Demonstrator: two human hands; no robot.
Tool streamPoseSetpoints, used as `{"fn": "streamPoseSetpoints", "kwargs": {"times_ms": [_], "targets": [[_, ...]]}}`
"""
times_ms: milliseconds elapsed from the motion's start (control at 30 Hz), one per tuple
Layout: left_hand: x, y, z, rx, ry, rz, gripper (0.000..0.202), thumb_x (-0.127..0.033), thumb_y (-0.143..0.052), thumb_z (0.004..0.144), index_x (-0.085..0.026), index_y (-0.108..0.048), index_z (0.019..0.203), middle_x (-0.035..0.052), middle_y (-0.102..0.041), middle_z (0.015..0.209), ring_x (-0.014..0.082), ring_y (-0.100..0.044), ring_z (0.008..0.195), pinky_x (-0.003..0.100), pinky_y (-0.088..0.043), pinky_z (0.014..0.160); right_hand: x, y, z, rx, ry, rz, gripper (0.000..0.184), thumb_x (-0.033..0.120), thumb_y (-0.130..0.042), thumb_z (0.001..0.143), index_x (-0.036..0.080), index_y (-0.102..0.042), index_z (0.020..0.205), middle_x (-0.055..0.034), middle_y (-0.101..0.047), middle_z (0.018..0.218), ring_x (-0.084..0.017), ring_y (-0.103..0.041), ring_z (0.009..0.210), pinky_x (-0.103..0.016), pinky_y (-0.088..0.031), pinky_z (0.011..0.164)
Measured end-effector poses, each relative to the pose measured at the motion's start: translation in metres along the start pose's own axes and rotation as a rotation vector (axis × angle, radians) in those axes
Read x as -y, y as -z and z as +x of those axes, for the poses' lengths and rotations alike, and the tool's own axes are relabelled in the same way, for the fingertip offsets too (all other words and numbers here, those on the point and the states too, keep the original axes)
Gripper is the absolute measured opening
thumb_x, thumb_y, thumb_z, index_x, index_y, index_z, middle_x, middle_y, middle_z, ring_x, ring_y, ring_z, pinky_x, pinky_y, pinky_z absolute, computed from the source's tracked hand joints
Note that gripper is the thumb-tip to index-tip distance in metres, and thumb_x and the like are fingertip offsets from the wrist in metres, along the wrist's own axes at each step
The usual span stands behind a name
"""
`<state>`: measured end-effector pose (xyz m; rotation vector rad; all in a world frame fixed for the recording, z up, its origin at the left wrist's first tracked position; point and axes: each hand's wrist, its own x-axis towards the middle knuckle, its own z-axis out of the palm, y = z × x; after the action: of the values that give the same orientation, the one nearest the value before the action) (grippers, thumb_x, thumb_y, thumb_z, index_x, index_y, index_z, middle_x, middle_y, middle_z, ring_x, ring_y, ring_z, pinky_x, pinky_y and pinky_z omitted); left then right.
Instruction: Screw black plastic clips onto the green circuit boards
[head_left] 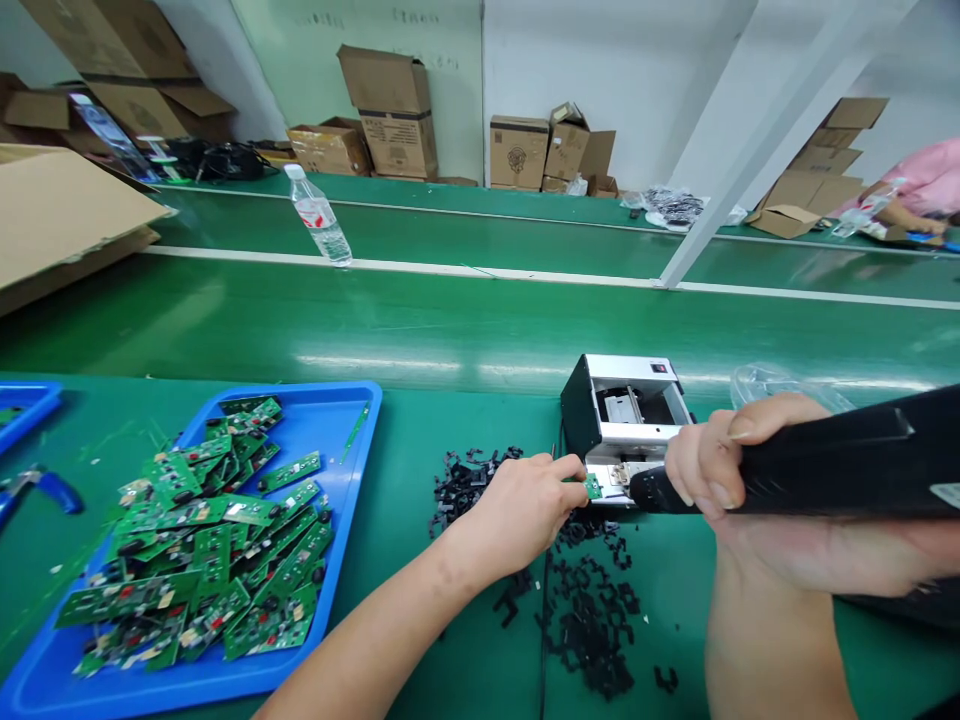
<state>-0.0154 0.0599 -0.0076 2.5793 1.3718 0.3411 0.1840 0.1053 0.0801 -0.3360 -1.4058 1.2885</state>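
My left hand [529, 505] pinches a small green circuit board [593, 486] at the front of a black and silver screw feeder [637, 432]. My right hand [709, 465] is wrapped round a thick black electric screwdriver [840, 455]. Its narrow front end points left, close to the board and the feeder's front; whether the tip touches anything I cannot tell. Small black plastic clips [592, 620] lie loose beneath and beside my hands. To the left, a blue tray [367, 440] holds a heap of green circuit boards [217, 540].
Blue-handled pliers [56, 492] lie at the far left near another blue tray [30, 425]. A water bottle [322, 222] stands beyond the work surface. Cardboard boxes [517, 152] line the back. At far right, another person's pink sleeve [926, 180] shows.
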Motion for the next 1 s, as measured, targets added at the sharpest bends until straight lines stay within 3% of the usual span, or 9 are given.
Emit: {"fn": "streamPoseSetpoints", "kwargs": {"times_ms": [300,567,1000], "targets": [[-0.001,0.001,0.0,-0.01,-0.01,-0.004,0.016,-0.018,-0.056,0.099,-0.024,-0.07,0.094,-0.0032,-0.068,0.118,0.0172,-0.065,0.087,0.029,-0.048,0.064,-0.005,-0.011,0.003,0.016,-0.053,0.009,0.067,0.084,-0.062,0.074,0.02,-0.076,0.091,0.001,-0.059,0.053,-0.015,-0.05,0.038,-0.029,-0.04,0.04],[-0.001,-0.001,0.001,-0.018,-0.012,-0.012,0.017,-0.019,-0.055,0.1,-0.023,-0.07,0.092,-0.0026,-0.068,0.118,0.0171,-0.065,0.087,0.028,-0.047,0.064,-0.014,-0.01,0.004,0.031,-0.035,-0.04,0.083,0.097,-0.041,0.072,0.022,-0.074,0.089,0.0015,-0.057,0.049,-0.015,-0.05,0.036,-0.029,-0.041,0.037],[0.0,-0.003,0.001,-0.033,-0.017,-0.041,0.016,-0.017,-0.057,0.098,-0.023,-0.072,0.095,-0.0007,-0.069,0.119,0.0184,-0.067,0.092,0.028,-0.051,0.072,-0.025,-0.01,-0.001,0.06,-0.075,-0.014,0.084,0.098,-0.044,0.068,0.022,-0.072,0.09,0.0018,-0.059,0.052,-0.013,-0.05,0.037,-0.026,-0.038,0.037]]}}
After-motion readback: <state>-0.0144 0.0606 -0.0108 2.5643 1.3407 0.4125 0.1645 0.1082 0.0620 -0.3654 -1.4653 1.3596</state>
